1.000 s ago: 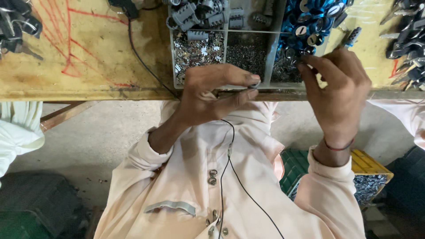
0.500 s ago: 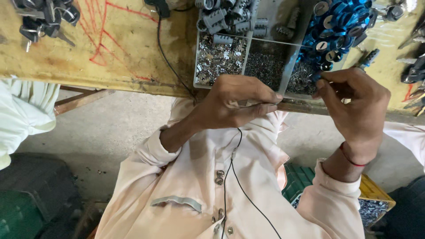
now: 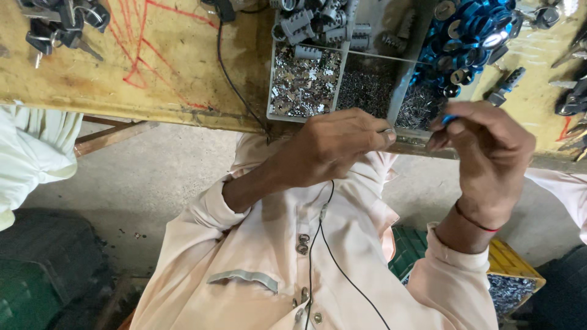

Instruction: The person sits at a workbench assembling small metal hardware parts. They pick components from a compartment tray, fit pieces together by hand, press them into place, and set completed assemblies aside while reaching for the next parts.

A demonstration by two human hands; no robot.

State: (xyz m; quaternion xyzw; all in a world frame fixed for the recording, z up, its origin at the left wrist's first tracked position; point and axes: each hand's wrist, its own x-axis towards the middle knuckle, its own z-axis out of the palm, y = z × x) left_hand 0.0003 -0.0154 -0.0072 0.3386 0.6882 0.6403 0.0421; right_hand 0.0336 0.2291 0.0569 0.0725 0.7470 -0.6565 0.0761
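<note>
Both hands are now sitting lower, off the tray edge. Right hand is pinching a small blue part; left hand is clenching, contents hidden, just below the divided tray on the bench.

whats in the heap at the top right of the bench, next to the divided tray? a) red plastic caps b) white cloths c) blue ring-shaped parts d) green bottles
c: the heap of blue ring-shaped parts lies just right of the divided tray, above the right hand, whose fingers pinch a small blue piece.
</note>
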